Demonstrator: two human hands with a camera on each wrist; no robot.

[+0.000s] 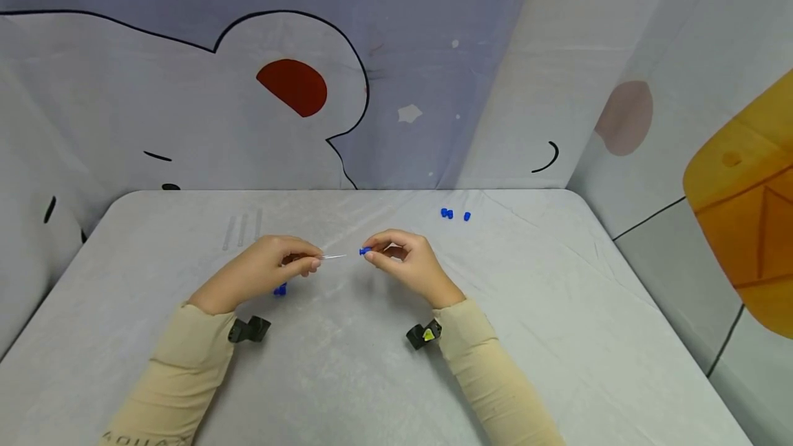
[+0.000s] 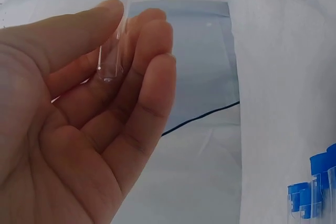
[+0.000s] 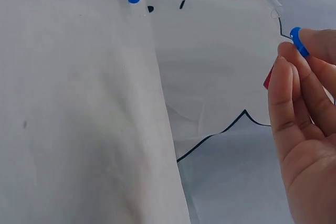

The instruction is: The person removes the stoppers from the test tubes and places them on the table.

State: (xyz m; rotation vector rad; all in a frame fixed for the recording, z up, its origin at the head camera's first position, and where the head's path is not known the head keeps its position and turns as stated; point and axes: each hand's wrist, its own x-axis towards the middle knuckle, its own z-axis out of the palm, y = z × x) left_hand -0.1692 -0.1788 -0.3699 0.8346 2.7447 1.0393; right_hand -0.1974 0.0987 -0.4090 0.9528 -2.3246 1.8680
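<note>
My left hand (image 1: 272,263) pinches a clear test tube (image 1: 334,256) between thumb and fingers, its open end pointing right. In the left wrist view the rounded bottom of the test tube (image 2: 110,66) shows against the fingers. Facing it, my right hand (image 1: 405,260) pinches a blue stopper (image 1: 364,251) between thumb and fingertips. The right wrist view shows the stopper (image 3: 299,41) from the side. A small gap separates stopper and tube, both held above the white table (image 1: 347,377). Beside the left wrist lie several blue-capped tubes (image 2: 310,198), mostly hidden by that hand in the head view.
Three loose blue stoppers (image 1: 467,216) lie at the back right of the table. Toward the back left, three clear tubes (image 1: 241,229) lie side by side. Printed cloth walls (image 1: 409,74) stand behind and at both sides.
</note>
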